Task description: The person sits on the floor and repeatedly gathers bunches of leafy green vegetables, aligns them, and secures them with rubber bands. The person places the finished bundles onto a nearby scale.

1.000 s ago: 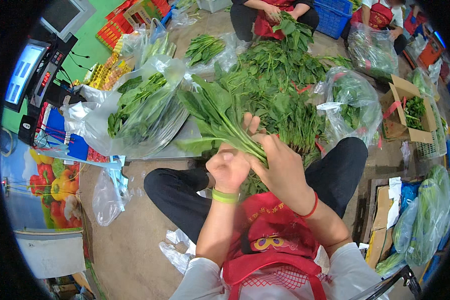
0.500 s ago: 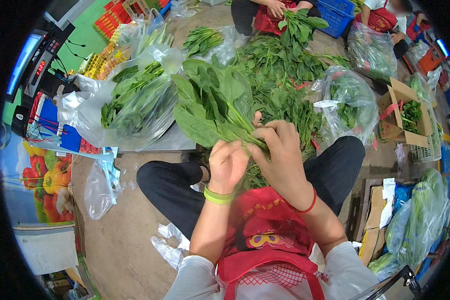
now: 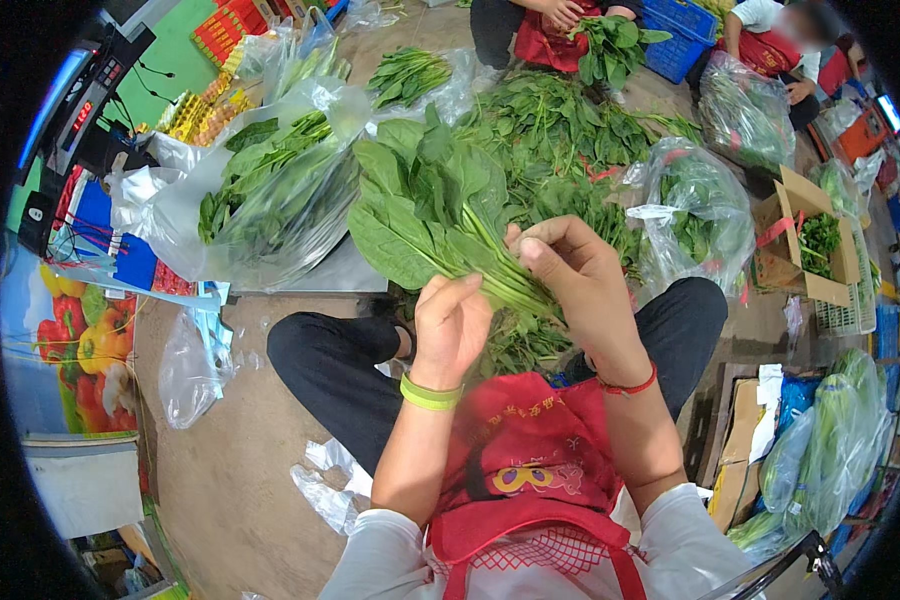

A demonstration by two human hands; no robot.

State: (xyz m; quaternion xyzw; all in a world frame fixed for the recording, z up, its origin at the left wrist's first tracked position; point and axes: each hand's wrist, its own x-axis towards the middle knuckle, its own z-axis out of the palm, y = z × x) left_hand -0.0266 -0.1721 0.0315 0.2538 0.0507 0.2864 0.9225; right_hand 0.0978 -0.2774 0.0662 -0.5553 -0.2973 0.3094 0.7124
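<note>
A bunch of broad-leaved greens [image 3: 425, 215] is held up in front of me, leaves to the upper left and pale stems to the lower right. My left hand [image 3: 452, 325], with a yellow-green wristband, is closed around the stems from below. My right hand [image 3: 582, 290], with a red cord at the wrist, is closed at the upper side of the same bunch, thumb and fingers curled together beside the stems. Its fingertips are partly hidden. Below and beyond both hands, a heap of loose greens [image 3: 560, 130] spreads over the floor.
A large clear bag of greens [image 3: 270, 215] lies on a low platform at left. To the right are a tied bag of greens [image 3: 695, 205], a cardboard box [image 3: 805, 235] and bagged long vegetables [image 3: 835, 440]. Another person's hands [image 3: 562, 14] hold greens at the far side, near a blue crate [image 3: 678, 38].
My right hand has shifted right and turned, its thumb now higher, showing more of the stems. My left hand stays on the bunch. The other person's greens have moved slightly lower.
</note>
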